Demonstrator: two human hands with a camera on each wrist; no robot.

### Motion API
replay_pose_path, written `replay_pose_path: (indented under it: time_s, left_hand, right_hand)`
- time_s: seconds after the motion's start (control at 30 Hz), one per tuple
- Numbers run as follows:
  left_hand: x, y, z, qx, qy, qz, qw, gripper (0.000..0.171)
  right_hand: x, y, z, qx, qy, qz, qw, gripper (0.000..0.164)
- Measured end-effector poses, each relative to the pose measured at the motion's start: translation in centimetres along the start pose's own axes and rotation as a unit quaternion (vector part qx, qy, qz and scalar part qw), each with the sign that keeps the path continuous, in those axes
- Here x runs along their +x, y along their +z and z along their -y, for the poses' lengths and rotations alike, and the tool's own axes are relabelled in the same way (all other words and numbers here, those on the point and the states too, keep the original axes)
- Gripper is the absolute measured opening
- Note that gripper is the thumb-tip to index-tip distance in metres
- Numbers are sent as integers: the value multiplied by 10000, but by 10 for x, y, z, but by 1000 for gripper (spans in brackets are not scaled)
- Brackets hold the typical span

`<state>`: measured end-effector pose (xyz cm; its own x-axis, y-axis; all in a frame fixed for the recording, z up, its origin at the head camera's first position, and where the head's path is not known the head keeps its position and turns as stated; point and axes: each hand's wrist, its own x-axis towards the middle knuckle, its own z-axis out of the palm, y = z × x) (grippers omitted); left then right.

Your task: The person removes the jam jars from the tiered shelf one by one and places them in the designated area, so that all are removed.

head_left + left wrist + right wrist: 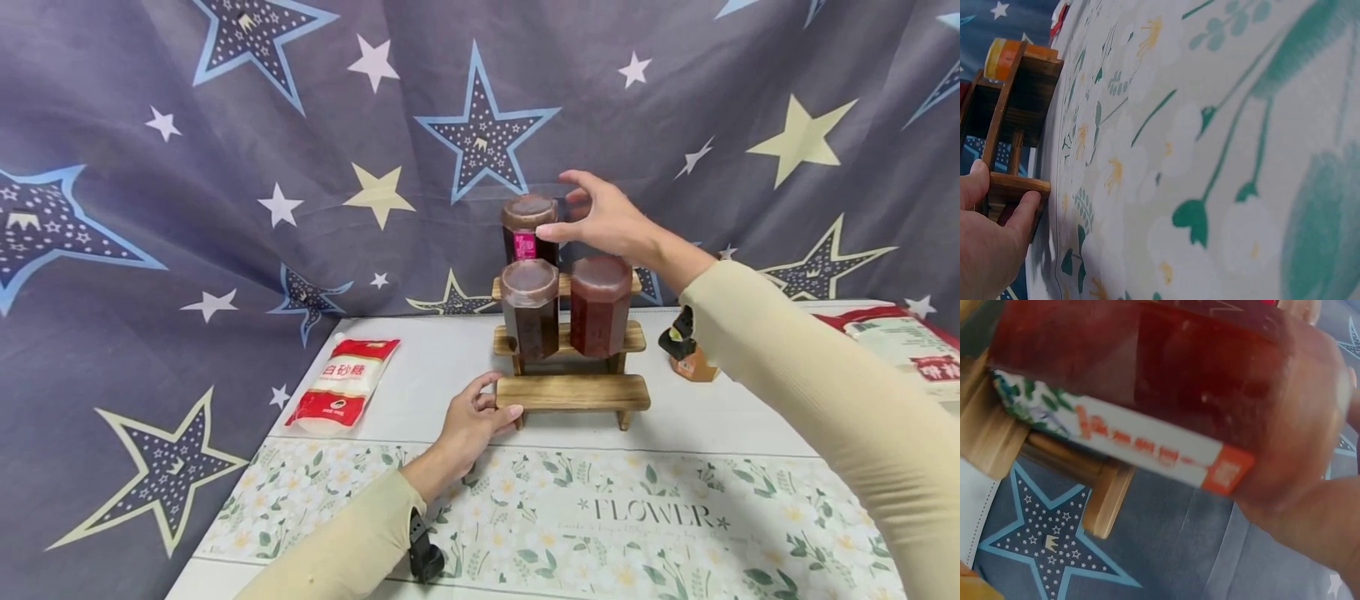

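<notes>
A wooden three-step rack [573, 392] stands on the table. On its left end, my left hand [467, 425] grips the lowest step; in the left wrist view, thumb and finger of the left hand [991, 240] sit on either side of that step's end. A dark jar with a pink label [517, 218] is on the top step. My right hand [607, 218] is beside it, fingers spread apart, the thumb in front of the jar's right side; contact is unclear. On the middle step stand another dark jar [531, 312] and a red jar [600, 308], whose printed label faces the right wrist camera.
A red-and-white sugar bag [345, 383] lies at the left. Behind the right forearm are a small orange container with a black top [692, 362] and, farther right, another red-and-white bag [911, 342]. A star-patterned cloth [420, 250] hangs behind the rack.
</notes>
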<state>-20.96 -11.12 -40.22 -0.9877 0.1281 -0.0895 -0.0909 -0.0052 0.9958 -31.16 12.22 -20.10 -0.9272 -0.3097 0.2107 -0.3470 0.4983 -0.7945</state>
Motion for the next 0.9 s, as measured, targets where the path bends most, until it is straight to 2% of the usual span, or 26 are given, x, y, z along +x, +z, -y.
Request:
replay_pose_path:
  time_s: [0.2,0.43,0.9]
  left_hand:
    - [0,1,0,7,-2,-32,10000,63]
    - [2,2,0,-10,5,-50,10000,65]
    - [3,2,0,-19,-38,-41,10000,64]
  right_hand:
    - [15,15,3,-60,-110,277,9995,97]
    - [26,26,7,-255,-316,211,9990,86]
    - [32,26,4,-6,-250,285,9993,72]
